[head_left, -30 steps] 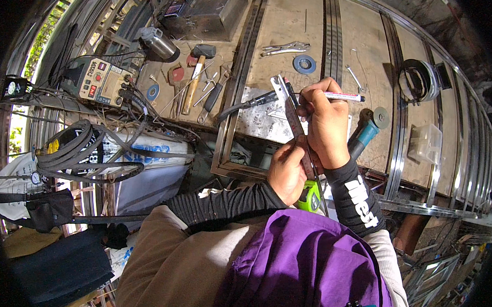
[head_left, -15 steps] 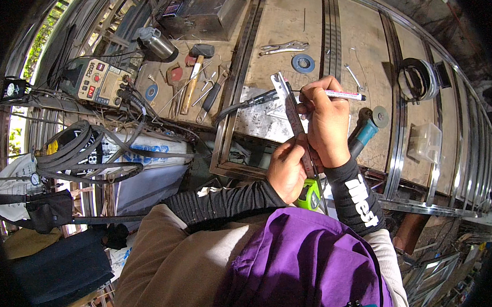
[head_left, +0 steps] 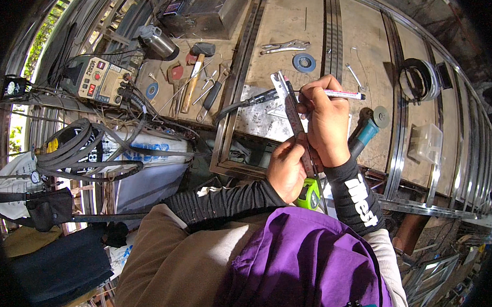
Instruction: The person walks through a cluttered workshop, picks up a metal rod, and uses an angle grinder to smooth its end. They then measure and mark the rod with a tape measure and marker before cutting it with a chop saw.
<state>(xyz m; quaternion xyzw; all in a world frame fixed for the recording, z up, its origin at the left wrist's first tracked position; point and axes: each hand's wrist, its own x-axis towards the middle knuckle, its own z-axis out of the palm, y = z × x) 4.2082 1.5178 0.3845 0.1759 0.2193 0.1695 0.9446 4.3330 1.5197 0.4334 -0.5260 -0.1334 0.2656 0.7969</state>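
Head view: pinching a slim, part-shiny metal bar [head_left: 293,120] in the left hand's [head_left: 286,171] grip, by the brown wooden table's [head_left: 362,39] near edge; clasping a white-and-red marker pen [head_left: 343,95] in the right hand [head_left: 330,121], beside a teal-and-black angle grinder [head_left: 363,137].

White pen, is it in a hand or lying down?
In a hand: the right hand grips the white pen, one end sticking out.

Metal box [head_left: 211,16] toward surface [head_left: 362,28] far left corner. Flask [head_left: 158,44] by left edge, welding machine [head_left: 100,82] beside it. Wooden-handled tool [head_left: 192,87] toward near left corner. Locking pliers [head_left: 285,47], blue disc [head_left: 303,63], wrench [head_left: 355,76] well in from edges. Teal grinder [head_left: 369,131], clear plastic box [head_left: 425,143] nearer near edge.
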